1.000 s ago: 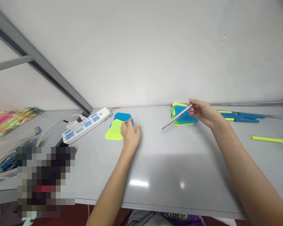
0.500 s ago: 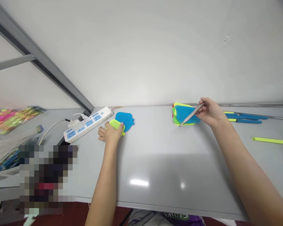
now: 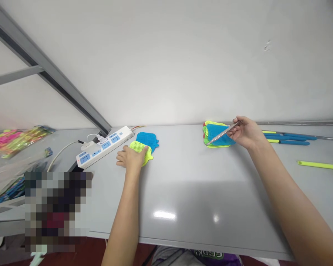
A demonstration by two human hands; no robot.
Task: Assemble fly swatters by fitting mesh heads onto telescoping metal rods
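Note:
My left hand (image 3: 131, 157) is closed round a yellow-green mesh fly swatter head (image 3: 140, 147), thumb at its right edge and fingers at its left. The head's small stub points right. Partly under it lies a blue fly swatter head (image 3: 147, 138) with its stub also to the right. My right hand (image 3: 245, 132) pinches a thin silver metal rod (image 3: 223, 135), which slants down to the left. The rod's free end is in front of a pile of blue, green and yellow swatter heads (image 3: 215, 133); whether it touches them I cannot tell.
A white power strip (image 3: 105, 146) with plugs and a cable lies left of my left hand. Blue-handled rods (image 3: 292, 138) lie at the right, near a loose yellow-green handle tube (image 3: 318, 164). Bags of coloured parts (image 3: 24, 140) are at the far left, by a metal frame.
My left hand has shifted left and taken hold of the yellow-green swatter head, turning it so its stub points right. My right hand has moved slightly right with the rod.

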